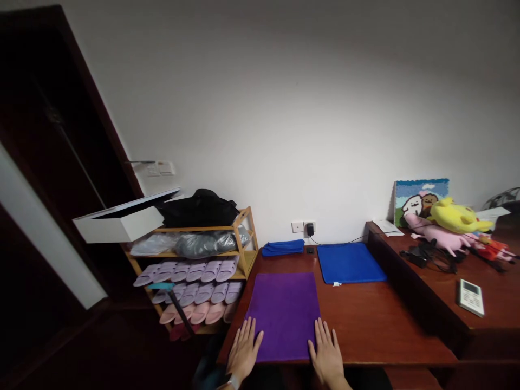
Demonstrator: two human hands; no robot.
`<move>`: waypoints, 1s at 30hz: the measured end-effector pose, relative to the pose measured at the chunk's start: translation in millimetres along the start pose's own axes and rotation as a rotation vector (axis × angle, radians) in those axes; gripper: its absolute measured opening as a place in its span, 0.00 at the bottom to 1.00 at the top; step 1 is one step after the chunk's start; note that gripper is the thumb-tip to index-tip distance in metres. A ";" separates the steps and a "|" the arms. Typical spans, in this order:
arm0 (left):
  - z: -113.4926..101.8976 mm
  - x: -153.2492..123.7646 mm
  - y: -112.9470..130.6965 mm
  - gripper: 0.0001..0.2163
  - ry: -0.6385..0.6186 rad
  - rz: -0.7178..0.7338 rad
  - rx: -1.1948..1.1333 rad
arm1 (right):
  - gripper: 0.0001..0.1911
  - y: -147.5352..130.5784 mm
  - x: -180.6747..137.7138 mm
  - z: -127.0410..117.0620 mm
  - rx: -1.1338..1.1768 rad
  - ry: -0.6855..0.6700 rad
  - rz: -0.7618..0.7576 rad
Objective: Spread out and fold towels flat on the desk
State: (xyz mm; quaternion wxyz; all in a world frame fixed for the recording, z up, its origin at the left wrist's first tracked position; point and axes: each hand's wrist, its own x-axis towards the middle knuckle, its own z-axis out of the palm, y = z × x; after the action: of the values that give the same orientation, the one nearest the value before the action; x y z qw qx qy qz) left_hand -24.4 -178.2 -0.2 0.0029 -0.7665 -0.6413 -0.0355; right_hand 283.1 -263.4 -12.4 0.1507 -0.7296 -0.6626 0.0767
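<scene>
A purple cloth (285,309) lies spread flat at the front of the brown wooden table. My left hand (244,349) rests palm down over its near left edge, fingers stretched out. Over the near right edge lies my right hand (326,349), also flat with the fingers straight. Neither hand grips anything. Behind and to the right, a blue cloth (351,263) with a small white tag lies flat. A folded blue cloth (283,248) sits at the back of the table near the wall.
On the left stands a wooden rack (244,254) with rows of slippers, a black bag (199,208) and a white box (122,225). A higher wooden surface (430,281) at right holds plush toys (459,216), cables and a white calculator-like device (471,297). A black plug (310,229) trails a cord.
</scene>
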 end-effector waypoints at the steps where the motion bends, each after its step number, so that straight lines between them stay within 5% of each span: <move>1: -0.2 -0.4 0.6 0.36 0.005 -0.003 -0.001 | 0.33 1.4 0.0 1.2 0.004 0.006 -0.001; 9: 5.7 -0.3 0.0 0.35 0.032 -0.016 -0.022 | 0.34 3.9 1.7 1.9 0.034 -0.045 0.016; 21: -10.6 -0.4 8.4 0.34 0.039 -0.011 -0.017 | 0.36 15.3 3.8 35.0 0.061 0.093 -0.046; 25: -23.0 10.5 61.4 0.32 0.134 0.100 -0.061 | 0.35 20.5 7.5 48.8 0.054 0.145 -0.064; 30: -18.9 24.5 159.5 0.28 0.039 0.424 -0.173 | 0.35 28.9 11.3 69.2 0.012 0.199 -0.105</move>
State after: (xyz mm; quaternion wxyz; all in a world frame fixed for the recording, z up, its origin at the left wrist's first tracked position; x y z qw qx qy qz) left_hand 135.8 -183.4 26.6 -0.0432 -0.8806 -0.4604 -0.1037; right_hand 290.0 -246.2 -85.9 0.2239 -0.6971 -0.6811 0.0001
